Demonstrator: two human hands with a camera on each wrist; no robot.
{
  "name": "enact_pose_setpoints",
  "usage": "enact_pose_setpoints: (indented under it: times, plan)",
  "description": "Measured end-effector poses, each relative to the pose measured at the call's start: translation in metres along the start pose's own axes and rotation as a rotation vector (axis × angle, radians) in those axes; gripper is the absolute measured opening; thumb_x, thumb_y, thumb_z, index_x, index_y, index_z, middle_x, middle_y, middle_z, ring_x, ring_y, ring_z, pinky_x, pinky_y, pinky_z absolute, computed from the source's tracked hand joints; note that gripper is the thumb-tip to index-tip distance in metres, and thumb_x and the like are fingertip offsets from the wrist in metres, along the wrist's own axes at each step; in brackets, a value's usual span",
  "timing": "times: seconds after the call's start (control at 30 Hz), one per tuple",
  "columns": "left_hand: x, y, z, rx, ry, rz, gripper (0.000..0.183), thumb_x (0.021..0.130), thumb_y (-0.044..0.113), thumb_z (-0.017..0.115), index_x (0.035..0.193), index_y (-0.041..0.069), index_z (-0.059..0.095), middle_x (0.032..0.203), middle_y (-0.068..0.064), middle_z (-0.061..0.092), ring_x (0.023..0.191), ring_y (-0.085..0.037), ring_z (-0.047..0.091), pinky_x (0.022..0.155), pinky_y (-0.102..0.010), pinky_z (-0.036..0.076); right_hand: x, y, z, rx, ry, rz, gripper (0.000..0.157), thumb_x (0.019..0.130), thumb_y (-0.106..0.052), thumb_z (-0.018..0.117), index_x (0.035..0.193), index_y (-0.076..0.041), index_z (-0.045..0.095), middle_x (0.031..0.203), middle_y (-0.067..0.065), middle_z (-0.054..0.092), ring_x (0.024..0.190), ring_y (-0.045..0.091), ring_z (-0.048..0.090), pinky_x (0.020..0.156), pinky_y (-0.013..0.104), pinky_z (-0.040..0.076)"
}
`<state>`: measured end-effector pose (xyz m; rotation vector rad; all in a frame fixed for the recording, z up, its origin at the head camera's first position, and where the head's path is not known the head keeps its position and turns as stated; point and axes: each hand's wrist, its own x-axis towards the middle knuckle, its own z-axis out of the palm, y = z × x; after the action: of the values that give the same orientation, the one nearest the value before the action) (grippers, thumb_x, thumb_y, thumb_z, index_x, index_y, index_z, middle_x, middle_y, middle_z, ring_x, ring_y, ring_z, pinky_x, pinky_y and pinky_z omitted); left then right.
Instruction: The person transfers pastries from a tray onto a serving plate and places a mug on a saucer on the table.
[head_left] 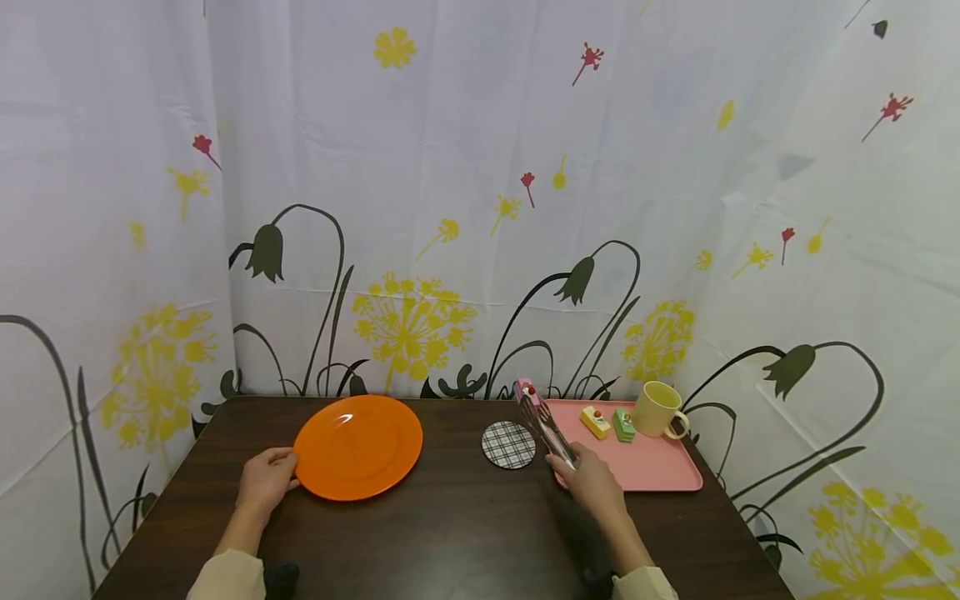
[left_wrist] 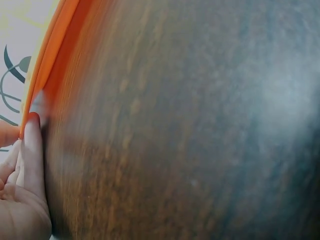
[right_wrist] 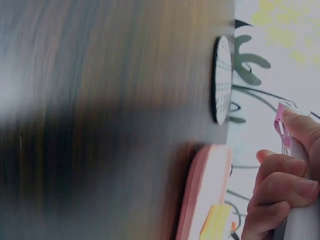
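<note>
My left hand [head_left: 267,481] pinches the left rim of an orange plate [head_left: 358,447]. In the left wrist view the thumb is on one side of the plate's edge [left_wrist: 47,55] and the fingers are on the other. My right hand [head_left: 592,483] grips metal tongs [head_left: 553,435] near the pink tray's left side. Between the tips of the tongs is a small pink toy cake [head_left: 527,389] with a red topping, held up off the table. The right wrist view shows part of that pink cake [right_wrist: 280,114] beyond the thumb; the tongs are mostly hidden by the fingers.
On the pink tray [head_left: 660,471] at the right are a yellow toy cake [head_left: 595,422], a green toy cake [head_left: 623,425] and a pale yellow mug [head_left: 655,408]. A round checked coaster [head_left: 508,445] lies between plate and tray. A patterned curtain [head_left: 480,167] hangs behind the dark wooden table [head_left: 420,542].
</note>
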<state>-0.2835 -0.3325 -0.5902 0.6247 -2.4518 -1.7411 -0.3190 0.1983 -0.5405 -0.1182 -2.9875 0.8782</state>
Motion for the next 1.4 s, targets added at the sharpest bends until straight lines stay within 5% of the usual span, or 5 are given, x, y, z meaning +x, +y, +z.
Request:
enact_pose_setpoints:
  times: [0.23,0.63,1.0,1.23,1.4]
  plan:
    - [0.0,-0.004,-0.002,-0.011,-0.001,-0.003,0.057,0.11,0.026,0.049,0.15,-0.015,0.048,0.147,-0.04,0.054,0.098,-0.011,0.069,0.073,-0.018,0.063,-0.006,-0.02,0.022,0.04,0.007,-0.063,0.064,0.099,-0.052,0.074,0.142,-0.006,0.066,0.137,0.019,0.073,0.115,0.038,0.072,0.093,0.062,0.059]
    - [-0.002,0.002,0.002,-0.022,0.014,0.004,0.054,0.111,0.023,0.049,0.148,-0.016,0.048,0.147,-0.041,0.054,0.103,-0.02,0.071,0.074,-0.02,0.064,-0.012,-0.061,0.051,0.077,-0.031,-0.091,0.071,0.096,-0.055,0.075,0.144,-0.003,0.066,0.144,0.023,0.068,0.13,0.045,0.066,0.104,0.066,0.055]
    - [-0.002,-0.004,0.005,-0.014,-0.019,0.008,0.054,0.111,0.023,0.049,0.149,-0.015,0.048,0.146,-0.04,0.055,0.105,-0.023,0.072,0.076,-0.021,0.065,-0.02,-0.088,0.079,0.09,-0.089,-0.14,0.068,0.096,-0.057,0.075,0.144,-0.01,0.067,0.14,0.016,0.072,0.121,0.04,0.071,0.09,0.065,0.058]
    - [0.002,-0.003,-0.001,-0.022,-0.001,0.007,0.054,0.111,0.024,0.049,0.148,-0.016,0.048,0.147,-0.04,0.054,0.109,-0.027,0.072,0.077,-0.024,0.065,-0.025,-0.123,0.099,0.103,-0.117,-0.229,0.053,0.097,-0.058,0.074,0.129,-0.016,0.072,0.101,0.002,0.075,0.081,0.022,0.064,0.065,0.046,0.049]
    - [0.003,-0.004,-0.001,-0.036,-0.005,0.003,0.053,0.111,0.024,0.049,0.148,-0.015,0.048,0.148,-0.04,0.054,0.109,-0.024,0.072,0.078,-0.024,0.065,-0.029,-0.145,0.116,0.105,-0.165,-0.222,0.053,0.095,-0.064,0.072,0.126,-0.02,0.072,0.088,-0.003,0.069,0.069,0.019,0.057,0.058,0.04,0.043]
